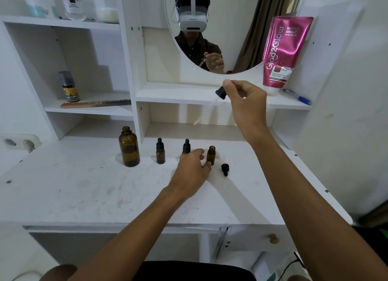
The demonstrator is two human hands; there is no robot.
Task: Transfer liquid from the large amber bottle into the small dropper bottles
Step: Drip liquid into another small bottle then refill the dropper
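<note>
While the right hand [245,97] is holding the dropper [212,101] raised above the table [84,186], its fingers [227,84] clamped on the black bulb and the glass tip slanting down-left, the left hand [194,167] is steadying the open small bottle [211,154], fingers closed loosely against its side. Judgement: bring the tip straight over the small neck before squeezing. The large amber bottle [129,147] is standing uncapped at the left, two capped dropper bottles [160,151] beside it, a loose cap [225,169] lying near. The white table is showing faint pink stains; shelves and a mirror [231,28] are rising behind.
</note>
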